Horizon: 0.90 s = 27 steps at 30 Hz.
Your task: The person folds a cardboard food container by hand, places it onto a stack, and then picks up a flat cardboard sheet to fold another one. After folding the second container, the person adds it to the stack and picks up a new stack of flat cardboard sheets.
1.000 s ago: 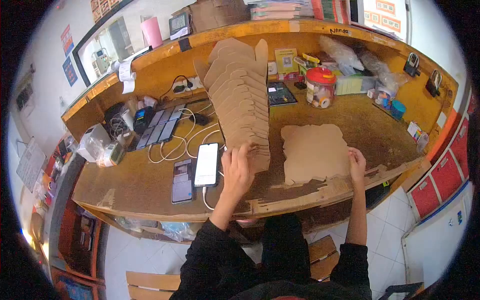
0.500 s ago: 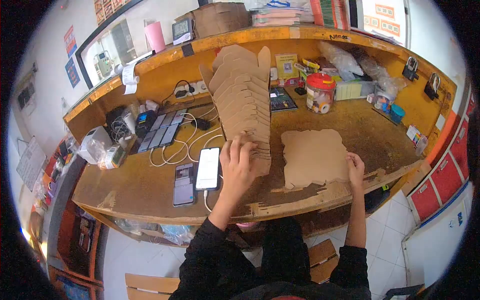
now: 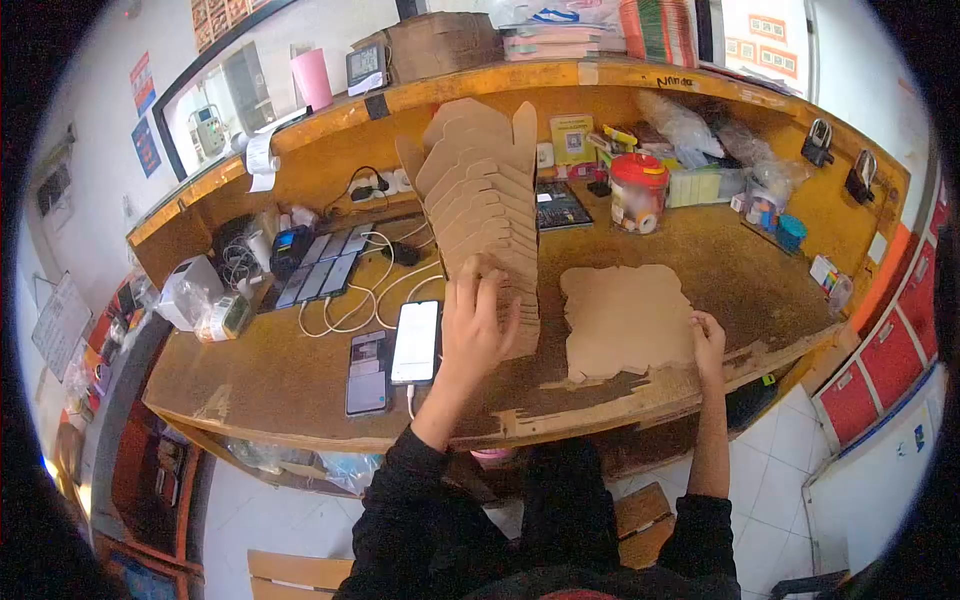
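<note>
— On the bench (image 3: 280, 375), at eleven o'clock, our left hand (image 3: 475, 325) lies released, flat against the leaning box stack (image 3: 485, 195).
— At two o'clock our right hand (image 3: 708, 342) touches the flat sheet (image 3: 622, 318); its grip, we cannot tell.

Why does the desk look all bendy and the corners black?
Head view: a fisheye lens bows the desk edge and the shelf into curves and blacks out the corners; the middle, where the left hand lies on the stack, is sharp and evenly lit.
</note>
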Each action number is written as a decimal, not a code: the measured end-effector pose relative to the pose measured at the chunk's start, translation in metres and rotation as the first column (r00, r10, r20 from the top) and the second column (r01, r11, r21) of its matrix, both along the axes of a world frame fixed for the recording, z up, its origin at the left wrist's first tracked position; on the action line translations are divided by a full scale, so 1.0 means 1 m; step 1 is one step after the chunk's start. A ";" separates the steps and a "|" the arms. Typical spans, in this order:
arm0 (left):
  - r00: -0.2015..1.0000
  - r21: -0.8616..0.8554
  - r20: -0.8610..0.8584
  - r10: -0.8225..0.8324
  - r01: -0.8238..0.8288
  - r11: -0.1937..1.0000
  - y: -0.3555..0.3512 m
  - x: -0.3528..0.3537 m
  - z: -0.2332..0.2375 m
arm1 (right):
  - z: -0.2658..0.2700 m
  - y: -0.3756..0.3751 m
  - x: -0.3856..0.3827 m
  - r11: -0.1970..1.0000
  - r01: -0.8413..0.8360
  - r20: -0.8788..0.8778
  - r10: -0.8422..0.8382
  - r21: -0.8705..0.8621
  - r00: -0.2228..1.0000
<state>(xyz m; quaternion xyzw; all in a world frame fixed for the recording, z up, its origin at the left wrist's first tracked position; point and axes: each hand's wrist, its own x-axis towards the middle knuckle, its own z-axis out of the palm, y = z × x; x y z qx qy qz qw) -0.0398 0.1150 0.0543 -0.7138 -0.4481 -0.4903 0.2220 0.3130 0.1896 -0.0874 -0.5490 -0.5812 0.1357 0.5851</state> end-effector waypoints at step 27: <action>0.986 0.171 -0.169 0.007 0.023 0.985 0.000 0.005 0.038 | 0.000 0.000 -0.002 0.999 -0.010 -0.006 0.010 0.032 1.000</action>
